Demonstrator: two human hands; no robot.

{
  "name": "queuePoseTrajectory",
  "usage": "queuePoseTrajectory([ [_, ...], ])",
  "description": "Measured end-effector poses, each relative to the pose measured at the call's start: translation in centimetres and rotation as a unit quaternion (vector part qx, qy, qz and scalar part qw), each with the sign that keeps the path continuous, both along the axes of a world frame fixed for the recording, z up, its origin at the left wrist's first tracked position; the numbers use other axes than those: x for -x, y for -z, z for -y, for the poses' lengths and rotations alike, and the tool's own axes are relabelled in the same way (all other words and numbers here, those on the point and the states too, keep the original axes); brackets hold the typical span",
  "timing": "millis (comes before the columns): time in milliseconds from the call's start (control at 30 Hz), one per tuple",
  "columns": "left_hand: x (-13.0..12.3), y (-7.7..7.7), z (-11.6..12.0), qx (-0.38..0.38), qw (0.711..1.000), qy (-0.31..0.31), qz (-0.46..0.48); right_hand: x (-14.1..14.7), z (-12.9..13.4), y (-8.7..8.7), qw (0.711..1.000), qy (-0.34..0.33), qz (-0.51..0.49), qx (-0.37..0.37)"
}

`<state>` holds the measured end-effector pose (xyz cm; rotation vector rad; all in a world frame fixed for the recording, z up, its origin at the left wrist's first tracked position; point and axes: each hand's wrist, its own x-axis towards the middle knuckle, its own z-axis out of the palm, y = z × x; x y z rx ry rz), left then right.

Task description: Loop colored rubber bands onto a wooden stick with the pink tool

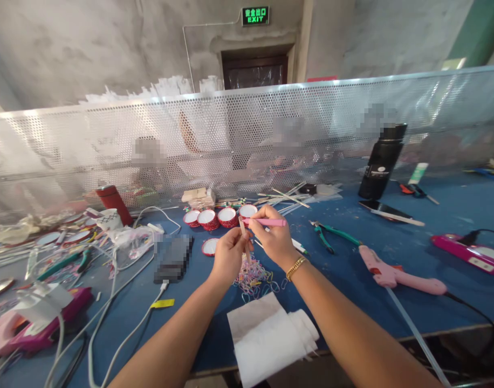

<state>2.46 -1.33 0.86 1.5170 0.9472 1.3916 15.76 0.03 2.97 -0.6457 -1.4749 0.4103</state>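
Observation:
My left hand (227, 252) pinches a flat wooden craft stick (242, 226), held nearly upright above the table. A pink marker (273, 222) is in my right hand (274, 242), lying almost level, its tip end close to the top of the stick. Whether the tip touches the wood is too small to tell. Below both hands lies a pile of small coloured rubber bands (251, 280). Behind them stand several small round red containers with white tops (207, 217), and one more sits beside my left hand. A folded white cloth (275, 342) lies at the table's front edge.
On the right are green-handled pliers (340, 231), a pink glue gun (400, 275), a magenta power strip (469, 253) and a black bottle (382, 161). Leftward, a phone (173, 258) trails white cables near a red bottle (114, 203). A perforated metal partition (214, 145) closes the back.

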Motion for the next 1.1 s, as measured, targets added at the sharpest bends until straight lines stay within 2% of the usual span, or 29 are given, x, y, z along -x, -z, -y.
queuePoseTrajectory([
  [433,0.0,0.1,0.0,-0.009,1.0,-0.009,-0.017,0.1,-0.1,0.1,1.0,0.005,-0.004,-0.003],
  [567,0.0,0.1,0.0,-0.011,1.0,-0.003,-0.022,0.0,0.0,0.1,1.0,-0.013,0.005,0.004],
  [733,0.1,0.0,0.0,0.009,1.0,-0.014,-0.009,-0.5,-0.6,0.3,0.998,-0.026,-0.056,0.022],
  [933,0.2,0.2,-0.3,0.024,1.0,-0.006,-0.014,-0.6,-0.8,0.2,0.994,-0.065,-0.073,0.05],
  [1100,0.2,0.4,-0.5,0.051,0.999,0.006,0.002,-0.8,-1.0,0.2,0.989,-0.051,-0.108,0.086],
])
